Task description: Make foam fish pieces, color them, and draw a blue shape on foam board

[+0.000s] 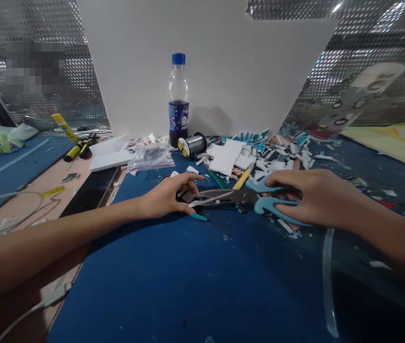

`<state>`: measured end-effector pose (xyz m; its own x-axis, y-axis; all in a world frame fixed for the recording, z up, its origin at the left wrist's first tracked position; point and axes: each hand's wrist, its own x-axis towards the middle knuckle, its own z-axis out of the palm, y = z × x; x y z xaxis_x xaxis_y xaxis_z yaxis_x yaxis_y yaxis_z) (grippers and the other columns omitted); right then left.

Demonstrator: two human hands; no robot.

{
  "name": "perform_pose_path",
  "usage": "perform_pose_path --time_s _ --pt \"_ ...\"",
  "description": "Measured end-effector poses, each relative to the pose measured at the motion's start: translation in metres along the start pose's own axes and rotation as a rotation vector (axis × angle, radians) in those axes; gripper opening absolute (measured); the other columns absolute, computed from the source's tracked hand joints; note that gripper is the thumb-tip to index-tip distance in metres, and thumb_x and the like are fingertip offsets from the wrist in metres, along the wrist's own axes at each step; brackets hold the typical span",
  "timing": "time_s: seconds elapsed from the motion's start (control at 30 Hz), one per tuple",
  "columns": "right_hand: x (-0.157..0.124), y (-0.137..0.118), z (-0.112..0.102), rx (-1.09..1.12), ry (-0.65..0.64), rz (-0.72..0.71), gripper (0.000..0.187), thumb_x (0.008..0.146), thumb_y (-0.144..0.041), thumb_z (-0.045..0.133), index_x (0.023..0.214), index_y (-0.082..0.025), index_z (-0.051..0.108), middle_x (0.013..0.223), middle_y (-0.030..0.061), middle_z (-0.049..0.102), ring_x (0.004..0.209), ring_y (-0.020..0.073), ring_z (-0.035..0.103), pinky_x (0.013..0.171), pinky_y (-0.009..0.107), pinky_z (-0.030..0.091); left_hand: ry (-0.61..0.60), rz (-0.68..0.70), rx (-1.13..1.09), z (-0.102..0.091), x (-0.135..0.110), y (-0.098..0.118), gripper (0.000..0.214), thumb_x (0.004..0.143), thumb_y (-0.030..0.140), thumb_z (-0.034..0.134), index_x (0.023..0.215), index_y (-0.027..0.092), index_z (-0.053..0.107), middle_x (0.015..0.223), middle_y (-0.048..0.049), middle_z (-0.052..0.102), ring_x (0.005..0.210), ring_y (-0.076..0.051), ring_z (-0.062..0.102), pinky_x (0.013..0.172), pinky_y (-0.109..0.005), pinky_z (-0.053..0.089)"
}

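Observation:
My right hand (309, 195) grips the light-blue handles of a pair of scissors (234, 196) over the blue mat (188, 276). The steel blades point left and are slightly parted. My left hand (170, 195) pinches a small white scrap (195, 202) right at the blade tips, with the fingers curled round it. Both hands rest low on the mat, about a hand's width apart.
A cola bottle (178, 102) with a blue cap stands at the back, a wire spool (192, 145) beside it. Cut paper scraps (277, 152) are heaped at the back right. A plastic bag (150, 157), white boxes (111, 153) and screwdrivers (79, 147) lie at the left.

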<state>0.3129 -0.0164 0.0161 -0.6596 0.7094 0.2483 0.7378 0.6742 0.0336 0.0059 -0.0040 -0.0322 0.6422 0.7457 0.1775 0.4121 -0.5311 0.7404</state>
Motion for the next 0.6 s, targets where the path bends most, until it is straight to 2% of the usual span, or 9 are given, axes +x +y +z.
perform_pose_path --time_s 0.1,0.27,0.47,0.6 --pt "0.0013 -0.0017 -0.0002 0.031 -0.014 -0.002 0.015 0.068 -0.027 0.048 0.076 -0.02 0.059 0.06 0.0013 0.061 0.046 0.0129 0.05 0.049 0.025 0.033 0.008 -0.008 -0.05 0.0005 -0.0002 -0.0004 0.065 0.066 0.023 0.075 0.123 0.014 0.046 0.099 -0.0077 0.06 0.082 -0.016 0.057 0.07 -0.029 0.047" --pt "0.0048 -0.0035 0.003 0.124 -0.099 0.061 0.015 0.071 -0.03 0.05 0.074 -0.018 0.06 0.055 0.0013 0.058 0.044 0.0127 0.049 0.046 0.025 0.033 0.012 0.004 -0.021 -0.0005 -0.0007 -0.0005 0.066 0.065 0.025 0.076 0.122 0.012 0.048 0.1 -0.0086 0.06 0.09 -0.019 0.056 0.077 -0.032 0.047" --pt "0.0085 -0.0067 0.0051 0.198 -0.118 0.055 0.016 0.073 -0.032 0.052 0.07 -0.018 0.06 0.052 0.0009 0.057 0.041 0.0112 0.044 0.044 0.025 0.03 -0.002 0.026 0.009 -0.0014 -0.0019 -0.0013 0.072 0.068 0.03 0.073 0.132 0.018 0.04 0.105 -0.0088 0.063 0.093 -0.02 0.056 0.083 -0.036 0.045" --pt "0.0069 -0.0066 0.0027 0.176 -0.089 0.041 0.014 0.073 -0.03 0.052 0.068 -0.019 0.059 0.049 -0.0003 0.054 0.041 0.0112 0.042 0.044 0.024 0.03 0.023 0.002 0.063 -0.0021 -0.003 -0.0004 0.061 0.068 0.03 0.074 0.122 0.018 0.05 0.099 -0.0068 0.064 0.095 -0.022 0.054 0.08 -0.036 0.045"
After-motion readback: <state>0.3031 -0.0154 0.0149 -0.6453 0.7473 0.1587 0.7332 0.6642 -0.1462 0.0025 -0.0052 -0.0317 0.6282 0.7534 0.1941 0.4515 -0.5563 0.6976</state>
